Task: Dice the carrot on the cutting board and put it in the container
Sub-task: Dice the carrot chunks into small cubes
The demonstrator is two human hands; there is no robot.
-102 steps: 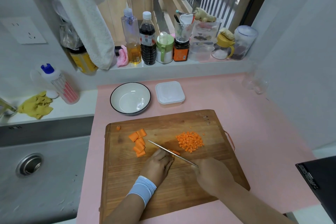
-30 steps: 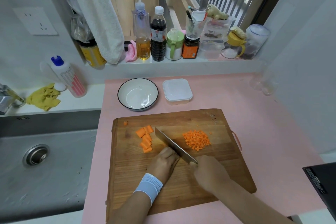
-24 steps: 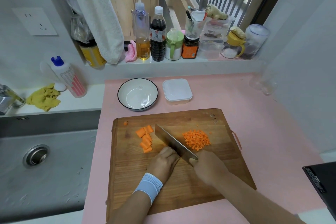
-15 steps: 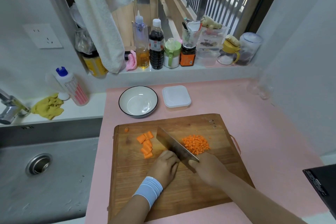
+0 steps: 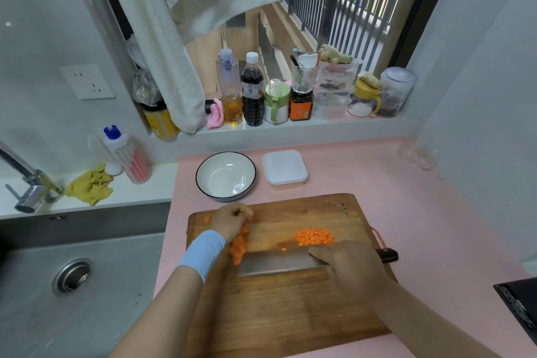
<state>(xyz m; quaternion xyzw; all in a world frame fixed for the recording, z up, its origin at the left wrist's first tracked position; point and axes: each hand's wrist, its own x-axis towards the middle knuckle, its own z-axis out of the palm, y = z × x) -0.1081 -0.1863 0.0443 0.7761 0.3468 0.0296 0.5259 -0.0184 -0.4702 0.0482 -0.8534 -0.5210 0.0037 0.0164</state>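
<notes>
The wooden cutting board (image 5: 290, 308) lies on the pink counter. A pile of diced carrot (image 5: 313, 237) sits at its back right. Larger carrot chunks (image 5: 238, 248) lie at the left, partly under my left hand (image 5: 232, 221), whose fingers curl down over them. My right hand (image 5: 348, 266) grips the cleaver (image 5: 276, 263) where handle meets blade. The blade points left across the board, its flat side up and its tip at the chunks. Behind the board stand an empty white bowl (image 5: 225, 176) and a lidded white container (image 5: 284, 168).
The steel sink (image 5: 72, 276) and tap (image 5: 29, 183) are on the left, with a yellow cloth (image 5: 90, 186) and a bottle (image 5: 128, 158) behind. Bottles and jars (image 5: 252, 93) line the windowsill. A glass (image 5: 418, 151) stands far right. A dark object (image 5: 520, 305) sits at the right edge.
My left hand has moved left and back onto the carrot chunks. The cleaver has swung from a diagonal cutting angle to lie pointing left across the board. The camera has tilted up.
</notes>
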